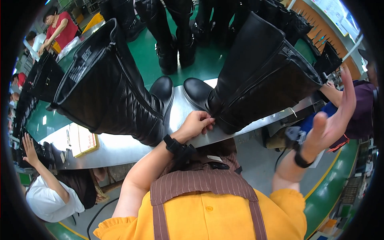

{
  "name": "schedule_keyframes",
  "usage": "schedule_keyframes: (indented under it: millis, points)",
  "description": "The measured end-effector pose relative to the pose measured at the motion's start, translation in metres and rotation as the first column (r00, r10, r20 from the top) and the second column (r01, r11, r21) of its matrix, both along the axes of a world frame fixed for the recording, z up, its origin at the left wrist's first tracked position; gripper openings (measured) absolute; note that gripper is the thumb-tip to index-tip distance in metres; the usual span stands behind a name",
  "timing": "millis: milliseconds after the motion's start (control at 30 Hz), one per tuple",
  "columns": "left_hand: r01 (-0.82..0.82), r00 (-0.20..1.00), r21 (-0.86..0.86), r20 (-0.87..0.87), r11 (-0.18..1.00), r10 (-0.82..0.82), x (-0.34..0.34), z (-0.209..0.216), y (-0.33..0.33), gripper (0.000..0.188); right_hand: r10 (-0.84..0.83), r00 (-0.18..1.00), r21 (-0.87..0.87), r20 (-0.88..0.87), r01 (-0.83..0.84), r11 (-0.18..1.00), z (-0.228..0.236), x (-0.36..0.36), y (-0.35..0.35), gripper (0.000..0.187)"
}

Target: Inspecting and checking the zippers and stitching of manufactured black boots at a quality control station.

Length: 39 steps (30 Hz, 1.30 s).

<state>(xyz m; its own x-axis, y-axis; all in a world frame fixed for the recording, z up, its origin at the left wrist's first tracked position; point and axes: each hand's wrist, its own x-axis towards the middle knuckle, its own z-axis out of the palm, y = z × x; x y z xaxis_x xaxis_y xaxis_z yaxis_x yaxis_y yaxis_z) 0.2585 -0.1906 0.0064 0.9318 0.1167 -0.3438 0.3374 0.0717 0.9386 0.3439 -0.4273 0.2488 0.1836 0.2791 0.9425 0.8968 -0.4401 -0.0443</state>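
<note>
Two tall black boots stand upright before me on a metal-edged table (120, 148). The right boot (256, 76) leans outward, its shaft top wide and a seam or zip line running down its side. At its ankle my left hand (197, 125) is closed in a pinch; whatever small part lies between the fingertips is too hidden to name. The left boot (124, 92) has a quilted ankle and a wide shaft opening, and no hand touches it. My right hand (334, 116) is raised to the right of the right boot, fingers stretched out, holding nothing.
More black boots (168, 44) stand across the green tabletop (200, 66). A yellow-edged pad of papers (82, 140) lies on the table at left. A person in white (52, 200) sits at left, another in purple (360, 108) at right, one in red (62, 30) farther back.
</note>
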Motion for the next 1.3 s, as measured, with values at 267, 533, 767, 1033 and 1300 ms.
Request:
schedule_keyframes:
  millis: [267,533,767,1033,1300]
  points:
    - [-0.018,1.0,-0.066,0.011,0.998,0.019,-0.003,-0.003,0.004,0.017,-0.269,0.949,-0.715,-0.166,0.072,0.696,0.08,0.038,0.06,0.07]
    - [-0.006,0.999,-0.12,0.038,0.993,0.011,0.0,-0.005,0.007,0.015,0.261,0.796,-0.707,-0.546,-0.605,0.366,0.078,0.072,0.063,0.046]
    - [0.001,0.999,-0.088,0.047,0.996,0.004,0.0,-0.007,0.006,0.014,0.105,0.855,-0.789,-0.507,-0.51,0.341,0.074,0.057,0.063,0.039]
    - [0.001,0.999,-0.037,0.045,0.999,0.001,-0.003,-0.007,0.005,0.014,0.055,0.995,-0.971,-0.084,-0.094,0.219,0.065,0.023,0.084,0.054]
    - [-0.031,0.997,-0.075,0.064,0.997,0.036,-0.005,-0.012,0.004,0.015,0.154,0.966,-0.877,0.209,0.116,0.467,0.055,0.006,0.068,0.07]
